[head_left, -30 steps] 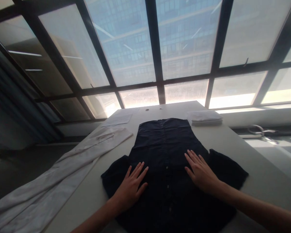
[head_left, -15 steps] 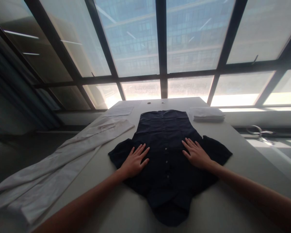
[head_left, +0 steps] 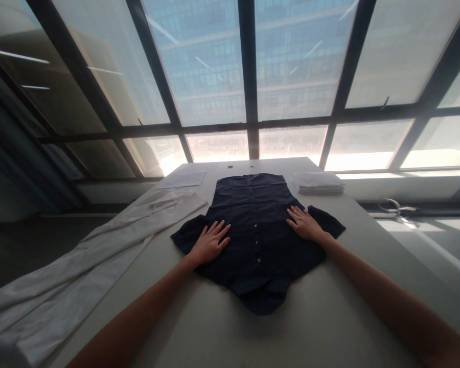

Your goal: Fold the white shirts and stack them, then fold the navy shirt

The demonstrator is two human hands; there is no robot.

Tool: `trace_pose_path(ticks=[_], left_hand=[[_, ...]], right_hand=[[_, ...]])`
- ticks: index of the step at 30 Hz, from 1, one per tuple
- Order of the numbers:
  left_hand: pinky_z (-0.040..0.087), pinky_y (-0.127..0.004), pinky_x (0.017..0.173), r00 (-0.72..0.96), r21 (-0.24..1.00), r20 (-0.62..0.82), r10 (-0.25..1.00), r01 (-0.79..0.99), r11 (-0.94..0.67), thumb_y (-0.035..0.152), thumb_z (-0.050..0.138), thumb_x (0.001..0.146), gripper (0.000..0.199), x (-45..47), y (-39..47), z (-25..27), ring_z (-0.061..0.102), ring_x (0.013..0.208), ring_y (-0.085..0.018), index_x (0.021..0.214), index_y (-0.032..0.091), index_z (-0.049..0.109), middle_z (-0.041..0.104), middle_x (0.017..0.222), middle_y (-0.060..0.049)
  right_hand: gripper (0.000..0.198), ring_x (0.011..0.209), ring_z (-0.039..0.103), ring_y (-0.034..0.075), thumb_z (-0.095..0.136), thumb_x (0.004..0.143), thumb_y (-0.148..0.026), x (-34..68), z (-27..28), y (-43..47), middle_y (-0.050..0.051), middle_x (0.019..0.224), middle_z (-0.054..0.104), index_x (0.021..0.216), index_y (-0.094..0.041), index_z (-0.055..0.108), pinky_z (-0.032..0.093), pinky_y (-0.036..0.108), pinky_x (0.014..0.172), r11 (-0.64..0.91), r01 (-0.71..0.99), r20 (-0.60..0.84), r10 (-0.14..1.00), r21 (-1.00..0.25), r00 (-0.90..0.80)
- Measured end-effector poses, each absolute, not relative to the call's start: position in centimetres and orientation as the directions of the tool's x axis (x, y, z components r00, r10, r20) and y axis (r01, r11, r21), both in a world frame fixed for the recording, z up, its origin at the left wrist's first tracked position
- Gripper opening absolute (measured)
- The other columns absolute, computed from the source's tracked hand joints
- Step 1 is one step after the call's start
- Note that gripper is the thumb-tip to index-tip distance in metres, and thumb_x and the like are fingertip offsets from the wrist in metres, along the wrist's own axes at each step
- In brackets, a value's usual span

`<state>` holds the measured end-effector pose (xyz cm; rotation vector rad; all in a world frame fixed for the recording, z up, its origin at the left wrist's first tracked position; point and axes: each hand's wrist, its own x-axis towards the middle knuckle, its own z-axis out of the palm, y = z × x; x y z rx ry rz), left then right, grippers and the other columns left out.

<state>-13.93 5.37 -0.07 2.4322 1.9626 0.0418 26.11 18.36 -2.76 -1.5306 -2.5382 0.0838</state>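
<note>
A dark navy short-sleeved shirt (head_left: 253,204) lies spread flat on the white table (head_left: 253,337), its collar toward me and its buttoned front facing up. My left hand (head_left: 210,244) rests palm down on the shirt's left part, near the left sleeve, with fingers spread. On the opposite part, beside the right sleeve, my right hand (head_left: 304,224) also lies flat with its fingers apart. Neither hand grips the cloth.
White trousers (head_left: 111,245) lie along the table's left side and run past its edge. Behind them is a flat white sheet (head_left: 182,179). At the back right sits a folded white stack (head_left: 318,182). Large windows (head_left: 210,66) rise beyond the table.
The view has shifted, and the shirt with both hands appears a little higher and further left. The shirt's collar end sits farther from me. Both hands stay flat on the cloth.
</note>
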Motion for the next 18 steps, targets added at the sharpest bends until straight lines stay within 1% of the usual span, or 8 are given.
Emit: trace_pose_path(ticks=[3, 5, 7, 9, 12, 14, 16, 18], left_hand=[[0.015, -0.06, 0.12, 0.136, 0.035, 0.002, 0.991, 0.99, -0.136, 0.057, 0.025, 0.104, 0.061, -15.3, 5.7, 0.0, 0.013, 0.154, -0.029, 0.159, 0.031, 0.027, 0.017, 0.166, -0.002], [0.016, -0.061, 0.119, 0.091, 0.038, -0.004, 0.996, 0.995, -0.091, 0.056, 0.025, 0.105, 0.06, -16.2, 5.8, 0.0, 0.013, 0.154, -0.029, 0.159, 0.03, 0.027, 0.017, 0.166, -0.003], [0.017, -0.061, 0.119, 0.078, 0.038, 0.001, 0.997, 0.996, -0.078, 0.055, 0.025, 0.105, 0.06, -16.8, 5.8, -0.1, 0.012, 0.154, -0.029, 0.159, 0.03, 0.028, 0.017, 0.166, -0.004], [0.017, -0.062, 0.119, 0.09, 0.038, 0.021, 0.996, 0.995, -0.091, 0.055, 0.026, 0.105, 0.059, -17.1, 5.8, -0.2, 0.013, 0.154, -0.029, 0.158, 0.03, 0.03, 0.018, 0.166, -0.004], [0.017, -0.064, 0.118, 0.136, 0.039, 0.081, 0.987, 0.989, -0.14, 0.053, 0.028, 0.105, 0.057, -17.0, 5.7, -0.1, 0.016, 0.153, -0.031, 0.157, 0.03, 0.035, 0.023, 0.165, -0.005], [0.016, -0.064, 0.119, 0.182, 0.045, 0.126, 0.975, 0.981, -0.189, 0.051, 0.029, 0.106, 0.055, -16.6, 5.7, 0.0, 0.017, 0.153, -0.031, 0.155, 0.029, 0.038, 0.026, 0.164, -0.005], [0.014, -0.063, 0.12, 0.24, 0.067, 0.151, 0.959, 0.966, -0.252, 0.051, 0.03, 0.106, 0.055, -16.0, 5.7, 0.1, 0.017, 0.153, -0.03, 0.155, 0.028, 0.039, 0.027, 0.164, -0.006], [0.013, -0.061, 0.121, 0.309, 0.11, 0.146, 0.94, 0.939, -0.326, 0.051, 0.031, 0.106, 0.055, -15.1, 5.7, 0.2, 0.018, 0.153, -0.029, 0.155, 0.027, 0.039, 0.029, 0.163, -0.007]], right_hand=[[0.064, 0.152, 0.018, 0.029, 0.031, 0.103, -0.047, 27.0, -3.0, 18.8, 0.015, 0.163, 0.026, 0.156, -0.01, 0.036, 0.017, 0.051, 0.122, 0.483, 0.865, 0.136, 0.874, -0.138, -0.466], [0.063, 0.152, 0.018, 0.03, 0.033, 0.102, -0.045, 27.1, -3.1, 18.8, 0.015, 0.163, 0.027, 0.154, -0.011, 0.039, 0.017, 0.053, 0.122, 0.504, 0.848, 0.157, 0.862, -0.164, -0.482], [0.06, 0.152, 0.02, 0.03, 0.037, 0.101, -0.043, 27.1, -3.0, 18.6, 0.014, 0.162, 0.031, 0.152, -0.012, 0.044, 0.018, 0.052, 0.122, 0.54, 0.813, 0.204, 0.84, -0.217, -0.503], [0.056, 0.15, 0.028, 0.028, 0.041, 0.099, -0.039, 27.1, -2.6, 18.5, 0.013, 0.159, 0.038, 0.148, -0.014, 0.05, 0.023, 0.049, 0.121, 0.558, 0.776, 0.306, 0.824, -0.294, -0.477], [0.049, 0.137, 0.048, 0.026, 0.043, 0.095, -0.03, 28.2, -1.6, 19.1, 0.014, 0.146, 0.055, 0.138, -0.015, 0.06, 0.035, 0.041, 0.116, 0.513, 0.746, 0.495, 0.821, -0.424, -0.283], [0.046, 0.129, 0.056, 0.026, 0.046, 0.092, -0.028, 29.9, -0.9, 20.1, 0.014, 0.137, 0.063, 0.133, -0.014, 0.063, 0.039, 0.04, 0.113, 0.428, 0.755, 0.544, 0.832, -0.496, -0.113], [0.045, 0.125, 0.059, 0.029, 0.051, 0.09, -0.028, 32.3, -0.4, 21.3, 0.016, 0.131, 0.066, 0.129, -0.012, 0.066, 0.041, 0.041, 0.11, 0.293, 0.772, 0.48, 0.877, -0.565, 0.019], [0.043, 0.119, 0.062, 0.031, 0.056, 0.088, -0.029, 34.9, -0.1, 22.5, 0.019, 0.125, 0.068, 0.124, -0.009, 0.068, 0.045, 0.041, 0.105, 0.139, 0.768, 0.323, 0.942, -0.626, 0.093]])
